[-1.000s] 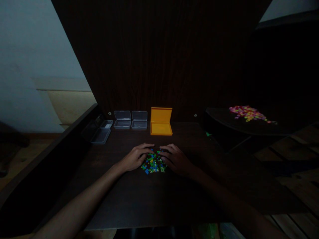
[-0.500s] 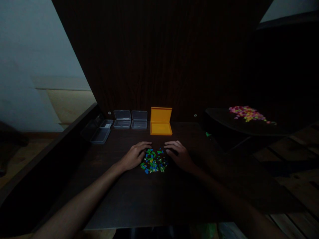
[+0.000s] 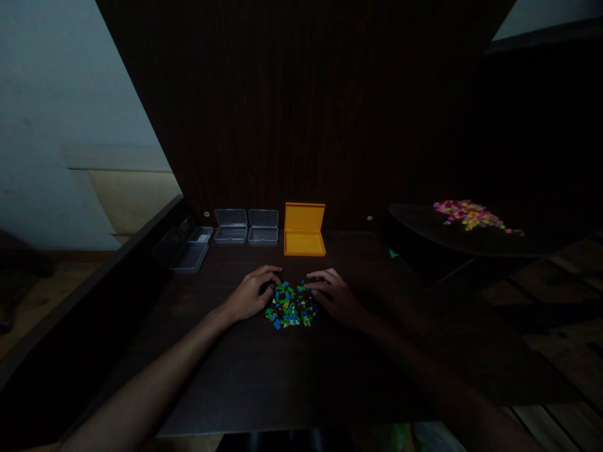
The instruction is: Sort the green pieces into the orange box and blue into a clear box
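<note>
A loose pile of small toy building bricks, green, blue, yellow and whitish, lies spread on the dark wooden table. My left hand rests at the pile's left edge with its fingers apart, the tips at the outer bricks. On the opposite side my right hand has its fingers spread, the tips over the pile's right edge. No brick shows gripped in either hand. Beyond the pile stands an orange box, its lid raised and nothing visible inside.
Two clear plastic boxes with raised lids stand left of the orange box. More clear boxes sit near the left side board. A heap of pink and yellow bits lies on a shelf at right. A dark panel rises behind.
The fingers of my left hand have drawn slightly left and bent at the pile. My right fingertips have shifted a little left, over the bricks. The boxes have stayed put.
</note>
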### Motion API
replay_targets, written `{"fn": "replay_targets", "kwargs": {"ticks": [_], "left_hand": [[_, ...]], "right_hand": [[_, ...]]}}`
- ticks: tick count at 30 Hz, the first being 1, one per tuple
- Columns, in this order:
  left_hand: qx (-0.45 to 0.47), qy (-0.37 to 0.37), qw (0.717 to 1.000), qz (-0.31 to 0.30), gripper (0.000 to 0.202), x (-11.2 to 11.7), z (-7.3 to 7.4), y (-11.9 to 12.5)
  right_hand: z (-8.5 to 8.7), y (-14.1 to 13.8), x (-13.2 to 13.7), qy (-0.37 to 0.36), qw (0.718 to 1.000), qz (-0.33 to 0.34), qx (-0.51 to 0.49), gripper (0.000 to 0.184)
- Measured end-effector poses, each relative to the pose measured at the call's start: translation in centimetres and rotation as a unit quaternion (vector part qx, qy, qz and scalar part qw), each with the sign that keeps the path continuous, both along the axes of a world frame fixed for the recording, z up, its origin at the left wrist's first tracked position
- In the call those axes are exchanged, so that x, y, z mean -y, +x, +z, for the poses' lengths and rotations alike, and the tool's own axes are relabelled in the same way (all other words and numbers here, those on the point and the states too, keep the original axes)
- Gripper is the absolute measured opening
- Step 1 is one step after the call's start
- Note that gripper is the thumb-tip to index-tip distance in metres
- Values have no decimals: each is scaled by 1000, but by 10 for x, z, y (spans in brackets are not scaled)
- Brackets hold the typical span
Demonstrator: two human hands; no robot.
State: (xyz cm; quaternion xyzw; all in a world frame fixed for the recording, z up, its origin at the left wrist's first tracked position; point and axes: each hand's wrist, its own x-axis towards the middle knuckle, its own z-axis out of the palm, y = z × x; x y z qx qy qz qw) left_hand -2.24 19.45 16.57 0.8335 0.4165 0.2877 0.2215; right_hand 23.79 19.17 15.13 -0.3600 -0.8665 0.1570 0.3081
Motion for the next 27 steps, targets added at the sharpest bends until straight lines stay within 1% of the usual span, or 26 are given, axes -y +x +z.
{"fn": "replay_targets", "kwargs": {"ticks": [3, 8, 15, 27], "left_hand": [[-5, 4, 1000, -6, 23, 0, -1, -1], [-18, 13, 1000, -13, 24, 1, -2, -1], [-30, 31, 999, -18, 29, -1, -4, -1], [-22, 34, 999, -15, 26, -1, -5, -1]], "right_hand": [[0, 0, 0, 6, 1000, 14, 14, 22], [0, 0, 0, 5, 1000, 12, 15, 18], [1, -1, 1, -4, 1000, 10, 3, 18], [0, -1, 0, 2, 1000, 6, 2, 17]]}}
